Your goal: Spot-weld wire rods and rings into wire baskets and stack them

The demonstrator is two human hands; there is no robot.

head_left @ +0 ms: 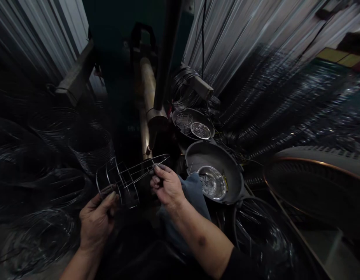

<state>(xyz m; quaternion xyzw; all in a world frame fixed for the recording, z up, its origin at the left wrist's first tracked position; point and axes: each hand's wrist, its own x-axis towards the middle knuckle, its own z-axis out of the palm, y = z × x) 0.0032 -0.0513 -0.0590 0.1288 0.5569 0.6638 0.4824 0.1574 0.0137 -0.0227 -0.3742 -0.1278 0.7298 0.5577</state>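
A wire frame (129, 177) of thin bright rods, with a rounded cage-like end at the left and a narrow loop at the right, is held up in front of me. My left hand (100, 216) pinches its lower left rim between thumb and fingers. My right hand (166, 184) is closed at the narrow end, thumb and finger pressed together on the wire. Whether a separate short piece of wire is also in those fingers, I cannot tell. Just beyond the frame are the brass-coloured lower bar (145, 136) and a thicker cylinder (156, 116) of a machine.
To the right, a grey basin (194, 149) contains a metal bowl (219, 194) of short wire pieces. Behind it, another basin (175, 116) holds a similar bowl (201, 130). A round fan (314, 186) stands far right. Wire bundles (37, 241) lie at left.
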